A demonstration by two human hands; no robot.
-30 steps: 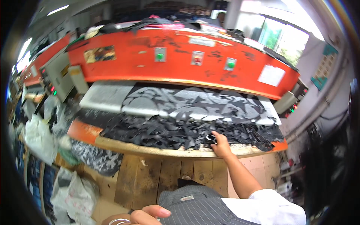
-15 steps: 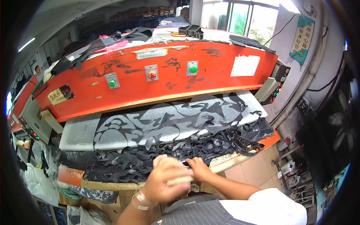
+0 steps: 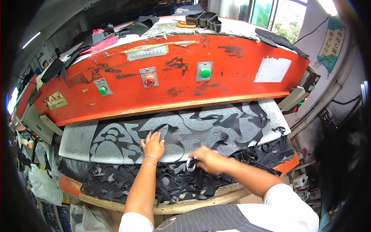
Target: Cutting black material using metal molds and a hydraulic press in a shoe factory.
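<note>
My left hand point(image 3: 153, 147) lies open on black sheeting point(image 3: 196, 137) atop the white pad point(image 3: 77, 139) (likely light, limp, best edge-pinched), my right hand's point(image 3: 210, 159) grip unclear.

A thin black sheet point(image 3: 189, 137), pierced by curved cut-outs, is spread mostly flat across the grey-white pad point(image 3: 75, 144), from short of its left edge toward its right. A pale loop point(image 3: 188, 166) is held near the pad's front edge.

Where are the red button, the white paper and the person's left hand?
Red button point(image 3: 149, 81), head view: its round face.
White paper point(image 3: 272, 70), head view: its middle.
Left hand point(image 3: 153, 146), head view: its back.
</note>
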